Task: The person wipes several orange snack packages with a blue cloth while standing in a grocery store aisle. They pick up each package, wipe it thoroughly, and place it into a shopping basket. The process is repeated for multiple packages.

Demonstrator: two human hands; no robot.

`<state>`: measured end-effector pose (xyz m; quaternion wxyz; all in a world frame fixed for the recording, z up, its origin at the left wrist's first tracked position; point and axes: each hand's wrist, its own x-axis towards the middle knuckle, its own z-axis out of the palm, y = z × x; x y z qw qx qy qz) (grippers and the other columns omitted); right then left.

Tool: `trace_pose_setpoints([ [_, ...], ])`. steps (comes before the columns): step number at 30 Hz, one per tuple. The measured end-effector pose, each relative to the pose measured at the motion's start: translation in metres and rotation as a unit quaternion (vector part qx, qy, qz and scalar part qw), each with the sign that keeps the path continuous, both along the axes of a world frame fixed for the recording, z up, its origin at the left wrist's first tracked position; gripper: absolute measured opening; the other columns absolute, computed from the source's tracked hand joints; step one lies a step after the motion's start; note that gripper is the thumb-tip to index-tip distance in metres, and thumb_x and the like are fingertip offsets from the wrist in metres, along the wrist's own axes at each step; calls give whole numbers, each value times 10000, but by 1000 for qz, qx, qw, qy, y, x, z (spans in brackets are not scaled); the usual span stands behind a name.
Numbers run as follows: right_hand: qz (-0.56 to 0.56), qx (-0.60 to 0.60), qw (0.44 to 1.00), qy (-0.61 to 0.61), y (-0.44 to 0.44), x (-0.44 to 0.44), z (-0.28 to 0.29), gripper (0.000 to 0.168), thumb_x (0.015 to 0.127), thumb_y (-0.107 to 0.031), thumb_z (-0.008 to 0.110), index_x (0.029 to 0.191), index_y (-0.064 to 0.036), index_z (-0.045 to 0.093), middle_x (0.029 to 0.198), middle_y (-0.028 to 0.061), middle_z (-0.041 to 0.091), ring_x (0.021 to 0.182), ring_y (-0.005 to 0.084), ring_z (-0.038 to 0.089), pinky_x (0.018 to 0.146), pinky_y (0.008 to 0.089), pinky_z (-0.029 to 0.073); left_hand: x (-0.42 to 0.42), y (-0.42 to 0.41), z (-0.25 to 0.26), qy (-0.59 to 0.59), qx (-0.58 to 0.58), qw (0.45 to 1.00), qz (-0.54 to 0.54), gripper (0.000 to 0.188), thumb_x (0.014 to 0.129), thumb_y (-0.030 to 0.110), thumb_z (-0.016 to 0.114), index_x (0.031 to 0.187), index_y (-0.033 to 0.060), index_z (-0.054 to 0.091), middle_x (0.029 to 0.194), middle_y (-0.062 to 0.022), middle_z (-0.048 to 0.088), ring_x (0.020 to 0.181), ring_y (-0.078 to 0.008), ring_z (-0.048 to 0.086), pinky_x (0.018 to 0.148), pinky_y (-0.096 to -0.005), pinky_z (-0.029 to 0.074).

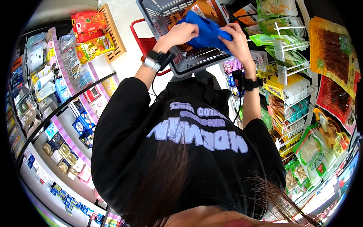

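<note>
A piece of bright blue cloth (pixel 205 32) is stretched between my hands above a grey plastic shopping basket (pixel 181 69). My left hand (pixel 184 32), with fingers curled, is at the cloth's left edge. My right hand (pixel 234 38) pinches the cloth's right end between thumb and fingers. Under and behind the cloth, brown-orange packages (pixel 202 10) lie in the basket; the cloth hides part of them. Both wrists wear black straps with small devices and thin cables.
A red plastic frame (pixel 141 34) stands beside the basket. Racks of bagged foods (pixel 295 88) rise close on the right. Shelves of small packets (pixel 62 65) curve along the left behind a black rail (pixel 56 109). Red and gold bags rest on a wooden slatted stand (pixel 114 37).
</note>
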<state>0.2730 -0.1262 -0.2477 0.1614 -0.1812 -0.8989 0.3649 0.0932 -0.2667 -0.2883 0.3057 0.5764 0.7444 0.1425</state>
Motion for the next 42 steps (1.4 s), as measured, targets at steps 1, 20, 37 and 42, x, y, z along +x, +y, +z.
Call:
trace_pose_setpoints([
  [1,36,-1,999,35,-2,-1,5,242,680,-71,642,921,-73,617,927,101,547,899,303,535,783,348,432,3,-4,13,-34,72,995,63,338,764,188,598,1089,139,522,966,-113,573,967,-267,540,808,-351,445],
  [20,-84,-46,989,-113,-12,34,93,328,758,-294,658,817,23,603,583,115,588,487,160,545,497,288,428,11,24,118,-46,351,934,49,216,733,79,609,944,74,563,843,-88,620,741,-219,615,667,-272,482],
  [37,-271,-380,877,113,-20,90,57,369,864,-336,527,933,24,564,827,13,562,742,64,476,696,212,404,43,74,-60,132,-154,963,178,922,687,623,557,1263,-26,244,1158,-252,431,955,-373,553,683,-451,488],
  [42,-271,-344,891,119,-17,87,45,344,862,-325,537,879,17,569,756,-17,530,679,45,428,617,192,375,55,81,-75,178,-158,956,172,833,730,580,534,1249,-25,292,1288,-256,289,967,-395,541,652,-543,474],
])
